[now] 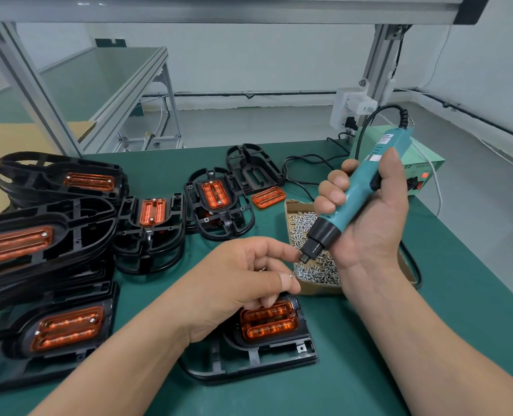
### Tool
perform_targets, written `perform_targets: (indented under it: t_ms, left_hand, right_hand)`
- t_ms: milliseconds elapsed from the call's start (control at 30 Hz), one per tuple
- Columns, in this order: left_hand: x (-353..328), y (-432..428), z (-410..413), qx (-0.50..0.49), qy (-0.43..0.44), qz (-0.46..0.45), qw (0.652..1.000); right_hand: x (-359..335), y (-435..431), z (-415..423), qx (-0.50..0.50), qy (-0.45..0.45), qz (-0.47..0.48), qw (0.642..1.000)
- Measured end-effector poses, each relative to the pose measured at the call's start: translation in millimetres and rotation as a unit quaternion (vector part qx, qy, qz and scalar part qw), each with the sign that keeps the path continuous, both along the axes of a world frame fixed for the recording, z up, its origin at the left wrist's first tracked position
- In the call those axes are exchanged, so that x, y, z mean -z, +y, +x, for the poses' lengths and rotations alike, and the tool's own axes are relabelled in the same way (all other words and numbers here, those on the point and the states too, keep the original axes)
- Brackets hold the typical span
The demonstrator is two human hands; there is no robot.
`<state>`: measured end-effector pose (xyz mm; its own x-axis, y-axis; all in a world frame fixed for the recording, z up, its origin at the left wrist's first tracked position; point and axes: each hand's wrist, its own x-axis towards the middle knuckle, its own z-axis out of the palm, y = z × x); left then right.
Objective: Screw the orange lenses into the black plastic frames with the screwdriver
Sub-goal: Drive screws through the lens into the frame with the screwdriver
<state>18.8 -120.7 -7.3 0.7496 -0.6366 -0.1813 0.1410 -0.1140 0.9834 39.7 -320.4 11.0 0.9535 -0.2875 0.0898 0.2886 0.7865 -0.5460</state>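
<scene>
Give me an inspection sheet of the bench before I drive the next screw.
Surface: green mat, flat.
Job's things: lens sits in the near frame; box of screws beside it; loose lens and empty frame behind; stacks of fitted frames at left.
Clutter: nothing seen.
Grips: left hand pinches a screw near the screwdriver tip; right hand grips the screwdriver, raised and tilted.
Cables: black cord leaves the screwdriver top; loops lie by the power box.
Surroundings: aluminium post, socket, second bench behind.
</scene>
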Motion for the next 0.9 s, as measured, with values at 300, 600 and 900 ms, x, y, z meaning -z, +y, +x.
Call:
perform_targets:
  t_ms: [300, 600, 900]
  left_hand:
    - [1.0, 0.6, -0.3, -0.007, -0.059, 0.033, 0.998]
    - [4.2, 0.6, 2.5, -0.024, -0.073, 0.028, 0.997]
    - [3.4, 2.5, 3.5, -0.015, -0.078, 0.049, 0.996]
  right_hand:
    - [1.2, 2.2, 0.1, -0.005, -0.012, -0.002, 1.000]
    - [3.0, 4.0, 0.1, 0.007, -0.004, 0.010, 1.000]
    - [5.0, 3.1, 1.7, 0.009, 0.011, 0.009, 1.000]
